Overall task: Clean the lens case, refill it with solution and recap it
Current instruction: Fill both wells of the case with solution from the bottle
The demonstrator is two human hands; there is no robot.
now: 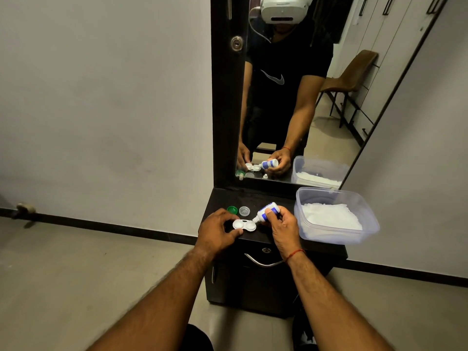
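A white two-well lens case (244, 225) lies uncapped on the black cabinet top (263, 196). My left hand (217, 230) pinches the case at its left well. My right hand (281, 226) grips a small white and blue solution bottle (266, 212), tilted down to the left, its nozzle over the case's right well. A green cap (232, 210) and a clear cap (244, 211) sit just behind the case.
A clear plastic tub (336, 239) with white tissue stands at the right end of the cabinet top, overhanging the front edge. A tall mirror (304, 97) rises behind. A drawer with a metal handle (263, 262) is below. Grey wall is on the left.
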